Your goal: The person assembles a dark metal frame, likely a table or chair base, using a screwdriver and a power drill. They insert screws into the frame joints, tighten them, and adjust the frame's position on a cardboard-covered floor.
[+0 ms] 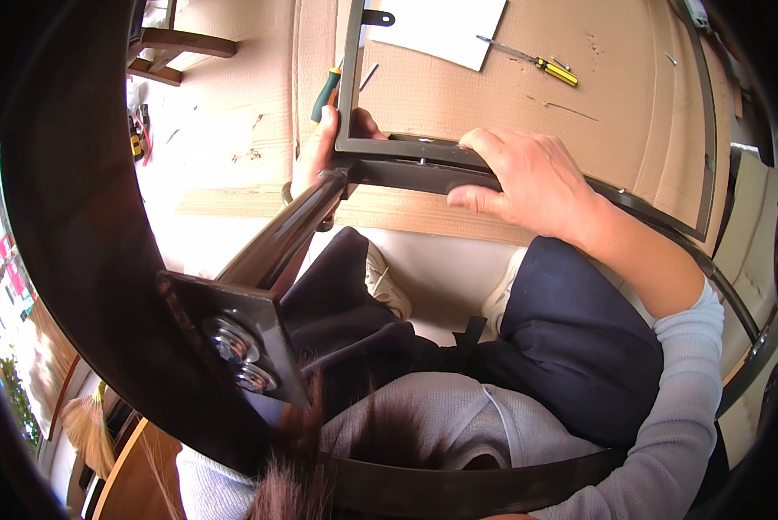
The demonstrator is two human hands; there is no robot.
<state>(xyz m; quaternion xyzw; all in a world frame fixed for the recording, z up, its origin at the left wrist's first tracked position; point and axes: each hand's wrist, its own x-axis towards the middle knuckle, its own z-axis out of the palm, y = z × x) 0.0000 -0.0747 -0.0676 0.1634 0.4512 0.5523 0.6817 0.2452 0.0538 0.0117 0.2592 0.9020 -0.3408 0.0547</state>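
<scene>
A dark metal frame (348, 84) stands over cardboard, its lower rail lying along a second dark metal bar (428, 177), with a bolt (422, 160) between the two. My left hand (320, 146) grips the frame's lower left corner, its thumb in front and fingertips showing inside the frame. My right hand (535, 175) pinches rail and bar together, fingers on top and thumb below. From the corner a metal tube (285, 227) runs towards me, ending in a square plate (233, 325) with bolts. Behind the frame's left side lies a screwdriver with a green and orange handle (326, 96).
On the cardboard sheet (467, 107) lie a yellow-handled screwdriver (558, 71), a white board (441, 32) and loose screws (671, 58). A wooden stool (187, 42) stands at the upper left. A large dark curved band (96, 260) arcs around me on the left.
</scene>
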